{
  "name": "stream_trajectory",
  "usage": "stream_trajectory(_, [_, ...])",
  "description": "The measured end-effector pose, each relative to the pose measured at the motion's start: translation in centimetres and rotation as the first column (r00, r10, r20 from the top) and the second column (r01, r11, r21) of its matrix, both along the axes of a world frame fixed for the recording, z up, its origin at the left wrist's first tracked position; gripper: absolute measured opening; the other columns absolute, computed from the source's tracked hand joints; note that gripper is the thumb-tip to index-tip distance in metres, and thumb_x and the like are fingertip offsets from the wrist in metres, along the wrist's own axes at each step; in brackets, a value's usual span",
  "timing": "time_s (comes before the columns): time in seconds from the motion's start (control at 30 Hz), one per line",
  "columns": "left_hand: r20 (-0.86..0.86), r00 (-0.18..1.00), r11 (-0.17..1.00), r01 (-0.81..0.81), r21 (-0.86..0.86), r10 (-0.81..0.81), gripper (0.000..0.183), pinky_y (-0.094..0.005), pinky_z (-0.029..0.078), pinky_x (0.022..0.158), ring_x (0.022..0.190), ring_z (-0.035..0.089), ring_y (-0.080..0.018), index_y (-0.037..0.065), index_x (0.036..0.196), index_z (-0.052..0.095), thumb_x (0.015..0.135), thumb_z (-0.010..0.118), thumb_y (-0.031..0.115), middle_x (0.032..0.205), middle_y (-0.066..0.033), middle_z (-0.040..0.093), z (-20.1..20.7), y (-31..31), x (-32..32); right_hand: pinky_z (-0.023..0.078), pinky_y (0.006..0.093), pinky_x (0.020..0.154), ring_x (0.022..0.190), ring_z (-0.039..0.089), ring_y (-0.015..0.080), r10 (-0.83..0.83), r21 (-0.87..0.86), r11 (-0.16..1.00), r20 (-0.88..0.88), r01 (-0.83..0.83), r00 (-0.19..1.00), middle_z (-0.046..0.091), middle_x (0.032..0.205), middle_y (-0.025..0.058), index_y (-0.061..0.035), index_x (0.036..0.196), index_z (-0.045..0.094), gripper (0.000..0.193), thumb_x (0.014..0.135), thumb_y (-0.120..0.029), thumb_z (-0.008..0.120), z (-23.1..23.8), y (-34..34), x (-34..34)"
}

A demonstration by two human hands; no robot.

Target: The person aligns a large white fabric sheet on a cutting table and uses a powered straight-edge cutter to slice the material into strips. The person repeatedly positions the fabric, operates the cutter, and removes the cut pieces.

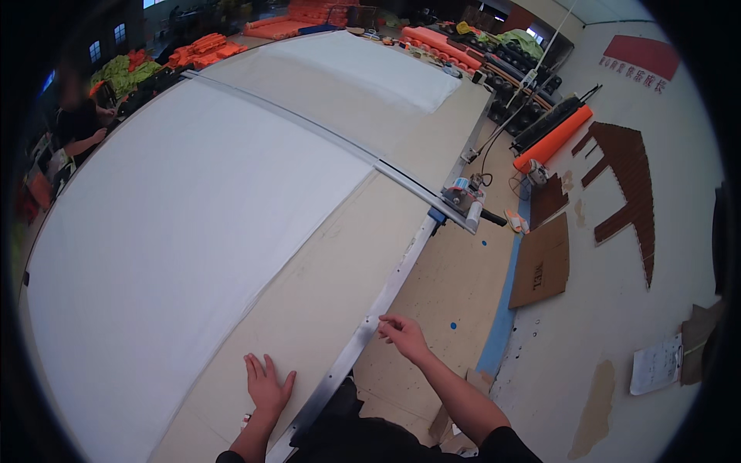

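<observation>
My left hand (268, 390) lies with its fingers spread on the beige top of a long cutting table (324, 289), just right of a large white fabric sheet (170, 208). Over by the metal rail (365, 330) along the table's right side is my right hand (404, 338). Its fingers are loosely bent and apart, with nothing seen in them; whether they touch the rail I cannot tell. Across the table runs a long metal track (309, 123). At its right end sits an electric cutting machine (465, 197) with a black handle, beyond reach of both hands.
Another white sheet (363, 65) covers the far end. Beyond the left side, a person (81, 127) stands near green and orange fabric piles. A cardboard sheet (540, 262) leans on the right wall, with an orange roll (556, 139) and black rolls farther back. A clipboard (656, 364) hangs there.
</observation>
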State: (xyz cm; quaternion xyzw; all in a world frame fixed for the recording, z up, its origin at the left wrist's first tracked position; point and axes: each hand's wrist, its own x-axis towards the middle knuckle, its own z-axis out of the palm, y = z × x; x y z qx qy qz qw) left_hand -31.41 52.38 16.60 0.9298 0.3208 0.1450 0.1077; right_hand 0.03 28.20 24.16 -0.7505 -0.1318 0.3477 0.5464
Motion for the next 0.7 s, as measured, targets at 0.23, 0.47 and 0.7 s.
stream_trajectory(0.23, [-0.138,0.926,0.89,-0.377,-0.258,0.352,0.052,-0.0525,0.047,0.113,0.139,0.054,-0.0483,-0.006,0.123,0.071,0.093,0.076,0.036,0.144,-0.0334,0.059,0.8,1.2,5.1,0.053,0.0268,0.072,0.084,0.066,0.0089,-0.163,-0.015,0.984,0.323,0.177,0.932,0.075,0.098,0.0012,-0.0031,0.116,0.076,0.027,0.099,-0.023,0.074,-1.5,8.1,31.3])
stream_trajectory(0.47, [0.13,0.798,0.804,-0.56,-0.2,0.588,0.037,-0.049,0.049,0.111,0.127,0.062,-0.0403,0.001,0.128,0.07,0.097,0.073,0.019,0.136,-0.0215,0.067,2.2,7.3,17.4,0.053,0.0329,0.064,0.078,0.068,0.0156,-0.325,-0.118,0.916,0.348,0.385,0.879,0.078,0.104,0.0122,-0.0025,0.118,0.071,0.03,0.098,-0.025,0.072,-6.0,20.8,61.8])
stream_trajectory(0.7, [-0.056,0.721,0.702,-0.687,-0.187,0.691,0.051,-0.0495,0.042,0.118,0.145,0.045,-0.0414,0.002,0.141,0.062,0.096,0.074,0.022,0.162,-0.0228,0.045,2.6,10.8,32.3,0.05,0.0238,0.046,0.064,0.068,0.0183,-0.378,-0.18,0.924,-0.562,0.337,0.736,0.074,0.098,0.021,-0.0037,0.128,0.054,0.035,0.103,-0.024,0.066,-8.4,30.5,73.0])
